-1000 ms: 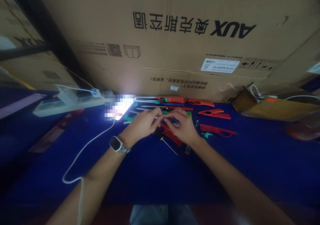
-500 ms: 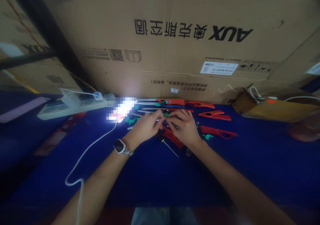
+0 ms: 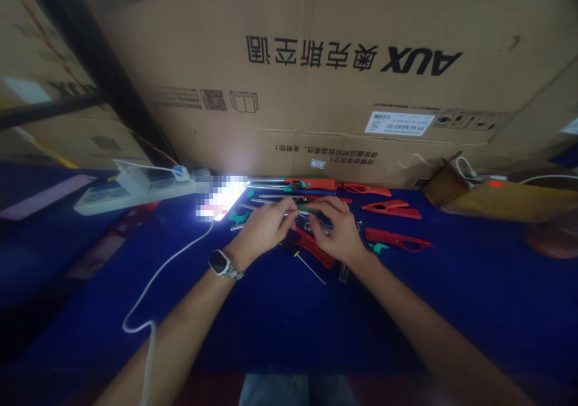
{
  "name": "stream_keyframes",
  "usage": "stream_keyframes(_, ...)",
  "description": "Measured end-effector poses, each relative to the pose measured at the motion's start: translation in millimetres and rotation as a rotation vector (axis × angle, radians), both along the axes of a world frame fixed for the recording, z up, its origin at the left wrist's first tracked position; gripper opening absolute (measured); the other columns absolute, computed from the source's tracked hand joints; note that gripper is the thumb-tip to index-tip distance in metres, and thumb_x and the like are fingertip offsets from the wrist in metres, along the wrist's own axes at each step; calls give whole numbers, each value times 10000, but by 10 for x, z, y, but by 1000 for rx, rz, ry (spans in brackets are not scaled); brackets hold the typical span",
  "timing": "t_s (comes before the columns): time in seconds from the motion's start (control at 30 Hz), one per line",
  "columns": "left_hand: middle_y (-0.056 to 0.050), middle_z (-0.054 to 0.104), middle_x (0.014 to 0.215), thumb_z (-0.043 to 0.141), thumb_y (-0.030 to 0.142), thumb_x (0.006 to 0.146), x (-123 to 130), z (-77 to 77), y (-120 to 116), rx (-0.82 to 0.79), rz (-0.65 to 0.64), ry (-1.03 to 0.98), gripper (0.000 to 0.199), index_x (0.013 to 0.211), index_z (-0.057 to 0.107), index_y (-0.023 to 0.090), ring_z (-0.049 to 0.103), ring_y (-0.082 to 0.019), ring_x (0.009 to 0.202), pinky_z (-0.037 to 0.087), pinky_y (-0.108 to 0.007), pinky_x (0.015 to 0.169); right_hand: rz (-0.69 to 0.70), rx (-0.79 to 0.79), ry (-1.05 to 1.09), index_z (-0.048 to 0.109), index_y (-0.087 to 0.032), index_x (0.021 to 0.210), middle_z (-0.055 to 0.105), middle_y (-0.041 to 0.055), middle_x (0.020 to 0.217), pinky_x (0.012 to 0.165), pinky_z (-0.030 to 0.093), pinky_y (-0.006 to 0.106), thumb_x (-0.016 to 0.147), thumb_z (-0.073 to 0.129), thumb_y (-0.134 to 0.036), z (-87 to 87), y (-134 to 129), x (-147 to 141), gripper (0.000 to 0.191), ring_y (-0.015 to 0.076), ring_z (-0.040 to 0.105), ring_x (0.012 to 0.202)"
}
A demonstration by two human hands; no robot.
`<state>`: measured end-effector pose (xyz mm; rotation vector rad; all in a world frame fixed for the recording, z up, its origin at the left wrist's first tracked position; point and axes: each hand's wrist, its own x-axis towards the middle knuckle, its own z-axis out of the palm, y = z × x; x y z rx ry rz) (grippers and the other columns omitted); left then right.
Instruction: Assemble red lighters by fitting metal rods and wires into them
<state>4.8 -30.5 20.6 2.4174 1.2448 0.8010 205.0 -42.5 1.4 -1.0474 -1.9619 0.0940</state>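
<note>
Head view: left hand (image 3: 265, 226) pinches a slim metal piece (image 3: 303, 212), long axis crosswise, toward right hand (image 3: 339, 226) (that grip unclear).

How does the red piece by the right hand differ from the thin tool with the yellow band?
Color: the red piece is red, while the thin tool has a dark handle, yellow band and pale shaft. Shape: the red piece is broad; the tool's shaft is much slimmer. Place: the tool's tip lies nearer the wearer than the red piece. Both slant the same way on the blue surface.
</note>
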Motion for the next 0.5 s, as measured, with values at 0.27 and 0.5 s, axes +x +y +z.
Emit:
stream_keyframes(0.27, 25, 717, 753, 463, 314, 1018, -78, 5, 67, -34, 32, -218, 176, 896, 527, 203, 606, -103, 595, 380, -239, 545, -6, -255, -193, 693, -225, 1062, 703, 80, 1185, 961, 363, 500, 735, 646, -162, 18, 57, 161, 335, 311, 564, 1152)
stream_keyframes(0.5, 16, 717, 739, 465, 338, 1015, -116, 17, 99, -19, 18, -253, 192, 882, 508, 206, 573, -99, 570, 354, -252, 517, 49, -272, 0, 671, -213, 953, 743, 47, 932, 874, 448, 388, 885, 638, -291, -93, 129, 137, 110, 219, 668, 899)
